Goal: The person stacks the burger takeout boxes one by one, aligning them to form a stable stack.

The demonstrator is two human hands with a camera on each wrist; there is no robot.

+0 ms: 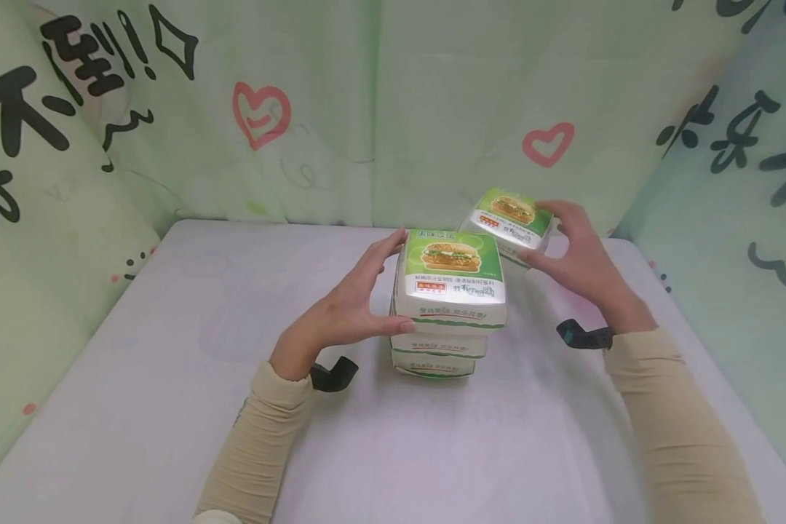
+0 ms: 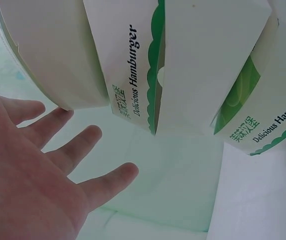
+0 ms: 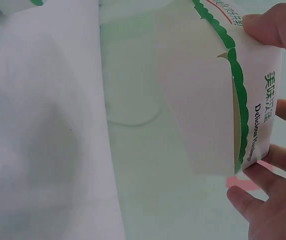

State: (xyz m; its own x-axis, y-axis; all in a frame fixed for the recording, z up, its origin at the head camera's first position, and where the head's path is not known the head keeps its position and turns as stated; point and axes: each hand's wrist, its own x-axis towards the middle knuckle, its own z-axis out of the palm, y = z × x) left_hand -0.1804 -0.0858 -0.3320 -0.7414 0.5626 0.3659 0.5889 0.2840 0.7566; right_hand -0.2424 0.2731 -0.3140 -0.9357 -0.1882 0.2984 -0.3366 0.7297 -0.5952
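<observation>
In the head view, a stack of green-and-white hamburger boxes (image 1: 448, 316) stands on the table, the top one reaching further right than those below. My left hand (image 1: 340, 313) holds the top box at its left side, thumb at the front and fingertips toward the back corner. In the left wrist view, the hand's (image 2: 53, 165) outer fingers are spread apart from the cardboard. Behind and right of the stack, my right hand (image 1: 579, 258) grips another hamburger box (image 1: 511, 222), tilted. In the right wrist view, thumb and fingers hold this box (image 3: 208, 110) by its lid.
The pale tabletop (image 1: 170, 407) spreads around the stack. A green printed curtain (image 1: 432, 109) rises close behind the table's back edge and along both sides. Dark straps with camera mounts (image 1: 334, 375) sit at both wrists.
</observation>
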